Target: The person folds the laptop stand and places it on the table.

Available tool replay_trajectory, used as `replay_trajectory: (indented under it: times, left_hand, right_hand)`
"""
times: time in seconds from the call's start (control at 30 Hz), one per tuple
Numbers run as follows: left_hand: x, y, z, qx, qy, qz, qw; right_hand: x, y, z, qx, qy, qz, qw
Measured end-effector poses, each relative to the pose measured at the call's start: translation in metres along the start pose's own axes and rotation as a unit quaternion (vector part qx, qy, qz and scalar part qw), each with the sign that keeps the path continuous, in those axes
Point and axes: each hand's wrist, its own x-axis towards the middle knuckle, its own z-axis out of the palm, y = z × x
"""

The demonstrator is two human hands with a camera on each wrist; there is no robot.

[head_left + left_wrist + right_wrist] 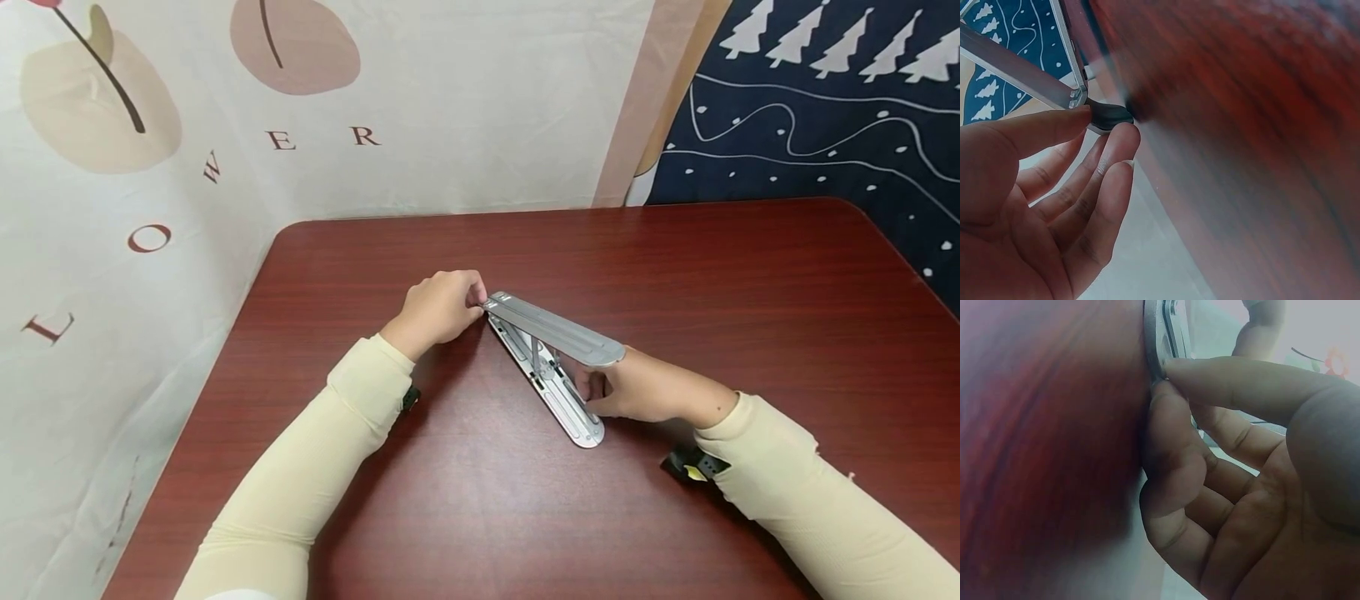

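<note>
A silver folding laptop stand (557, 331), made of two long round-ended metal plates hinged at the far left end, stands partly unfolded on the table. Thin struts join its raised upper plate to the lower plate (583, 429). My left hand (442, 307) pinches the hinge end; in the left wrist view, thumb and fingers hold a dark tip (1110, 115) there. Under the raised plate, my right hand (648, 390) pinches the lower plate's right edge near its front end. The right wrist view shows thumb and index finger on that metal edge (1155, 337). The upper plate hides some right fingers.
The dark red wooden table (450, 517) has rounded far corners. A pale printed cloth (480, 108) hangs behind and to the left. At the back right hangs a navy cloth (802, 125) with white trees.
</note>
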Motion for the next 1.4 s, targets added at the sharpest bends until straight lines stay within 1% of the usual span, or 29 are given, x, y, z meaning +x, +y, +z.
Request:
replay_trajectory:
  times: [0.17, 0.27, 0.4, 0.57, 0.7, 0.87, 1.23, 1.4]
  left_hand:
    - [0.001, 0.001, 0.001, 0.001, 0.002, 0.001, 1.0]
    - [0.003, 0.002, 0.001, 0.001, 0.001, 0.001, 1.0]
    - [0.004, 0.004, 0.002, 0.002, 0.001, 0.003, 1.0]
    - [0.007, 0.005, 0.003, 0.0, 0.001, 0.003, 1.0]
    - [0.008, 0.008, 0.003, -0.004, -0.001, 0.006, 1.0]
    - [0.011, 0.01, 0.004, -0.008, -0.001, 0.01, 0.9999]
    - [0.02, 0.013, 0.008, -0.014, 0.004, 0.024, 0.9996]
    - [0.023, 0.014, 0.008, -0.019, 0.001, 0.03, 0.9994]
  right_hand:
    - [0.0, -0.001, 0.002, -0.006, 0.001, -0.018, 0.9998]
    - [0.0, -0.001, 0.004, -0.009, 0.001, -0.019, 0.9998]
    - [0.001, 0.0, 0.006, -0.012, 0.0, -0.014, 0.9998]
    - [0.001, -0.002, 0.006, 0.0, -0.005, -0.011, 0.9999]
    - [0.0, -0.005, 0.007, 0.004, -0.016, 0.005, 0.9998]
    - [-0.001, -0.007, 0.008, -0.003, -0.023, 0.021, 0.9995]
    - [-0.002, -0.011, 0.011, -0.009, -0.022, 0.023, 0.9995]
    - [-0.002, -0.013, 0.012, -0.019, -0.024, 0.026, 0.9992]
